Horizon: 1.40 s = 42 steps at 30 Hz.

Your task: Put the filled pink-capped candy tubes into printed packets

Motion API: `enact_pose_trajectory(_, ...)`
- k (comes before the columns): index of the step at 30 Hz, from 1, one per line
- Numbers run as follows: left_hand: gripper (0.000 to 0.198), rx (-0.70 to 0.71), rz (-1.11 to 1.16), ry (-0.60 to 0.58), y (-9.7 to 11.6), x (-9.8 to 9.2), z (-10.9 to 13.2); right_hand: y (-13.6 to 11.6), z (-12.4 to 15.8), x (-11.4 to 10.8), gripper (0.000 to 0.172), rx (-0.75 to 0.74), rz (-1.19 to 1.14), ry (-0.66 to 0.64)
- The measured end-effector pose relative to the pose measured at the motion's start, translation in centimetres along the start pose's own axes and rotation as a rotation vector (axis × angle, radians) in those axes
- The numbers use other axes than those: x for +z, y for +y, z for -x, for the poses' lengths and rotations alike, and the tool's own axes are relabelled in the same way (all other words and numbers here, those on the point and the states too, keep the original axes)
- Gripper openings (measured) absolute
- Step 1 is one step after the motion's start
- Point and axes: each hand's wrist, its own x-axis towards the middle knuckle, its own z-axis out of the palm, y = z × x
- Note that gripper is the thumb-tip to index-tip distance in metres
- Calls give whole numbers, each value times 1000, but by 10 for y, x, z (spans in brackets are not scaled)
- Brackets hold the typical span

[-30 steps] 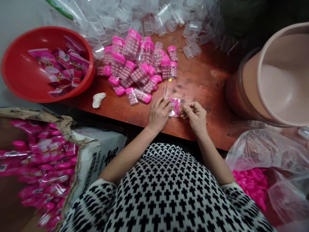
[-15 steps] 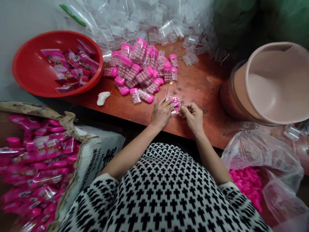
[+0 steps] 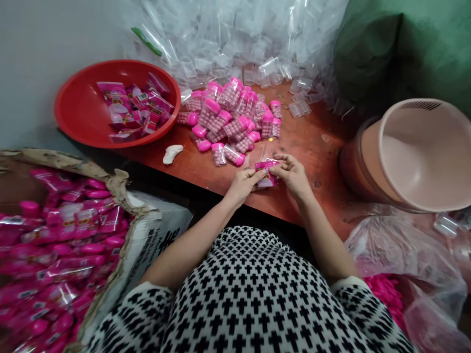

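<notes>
A small pink printed plastic sleeve (image 3: 266, 171) is held between my two hands, just above the near part of the wooden table (image 3: 217, 179). My left hand (image 3: 243, 185) pinches its left side between thumb and fingers. On the other side, my right hand (image 3: 292, 175) grips the upper right edge, thumb and fingertips closed on it. Just beyond my hands lies a heap of clear containers with pink caps (image 3: 224, 120), filled with small pink balls. More pink printed packaging (image 3: 119, 105) lies in the red bowl (image 3: 75, 115).
Empty clear containers (image 3: 235, 49) are piled along the back. A white lump (image 3: 172, 153) lies near the table's front edge. Nested tubs (image 3: 390, 162) stand at right, above a plastic bag (image 3: 390, 245) with pink pieces. An open carton (image 3: 138, 201) of pink packed containers is at lower left.
The pink sleeve was flat on the table under my hands; it is now raised and pinched by both. The view has shifted, so the surroundings appear lower and further right.
</notes>
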Motion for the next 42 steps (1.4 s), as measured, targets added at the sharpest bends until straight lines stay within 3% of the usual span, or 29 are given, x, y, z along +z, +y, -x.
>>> enact_pose_trajectory(4, 43, -88, 60, -2, 6, -6, -1, -7, -23, -3, 40, -2, 222, -80)
enact_pose_trajectory(7, 43, -114, 75, 47, 10, -7, 1, -17, -53, -9, 24, -160, 580, 91)
enact_pose_trajectory(9, 42, -137, 117, 67, 11, -7, 4, -25, -75, -11, 26, -235, 876, 235)
enact_pose_trajectory(12, 41, -161, 173, 112, 13, -5, 6, -32, -106, -8, 39, -152, 1166, 325)
enact_pose_trajectory(16, 40, -168, 246, 175, 16, -5, 5, -34, -129, -3, 49, 45, 1265, 298)
enact_pose_trajectory(19, 40, -138, 290, 194, 19, -8, 4, -36, -127, -10, 51, 94, 1288, 292)
enact_pose_trajectory(23, 33, -127, 303, 173, 23, -12, 8, -41, -106, -37, 51, 91, 1336, 266)
enact_pose_trajectory(26, 23, -127, 291, 146, 22, -13, 10, -43, -92, -54, 56, 11, 1386, 253)
enact_pose_trajectory(29, 15, -146, 299, 172, 21, -12, 10, -43, -88, -58, 61, -74, 1470, 248)
enact_pose_trajectory(33, 10, -186, 401, 262, 21, -5, 6, -44, -92, -52, 39, -36, 1571, 173)
enact_pose_trajectory(35, 11, -203, 496, 328, 23, -1, 3, -43, -87, -48, 33, -72, 1500, 211)
enact_pose_trajectory(37, 11, -221, 590, 392, 26, 3, 1, -39, -68, -42, 34, -135, 1255, 215)
enact_pose_trajectory(40, 10, -226, 689, 434, 30, 7, -1, -28, -18, -25, 31, -96, 662, 57)
enact_pose_trajectory(42, 11, -215, 715, 439, 31, 8, -2, -18, 18, -9, 30, -73, 409, -30)
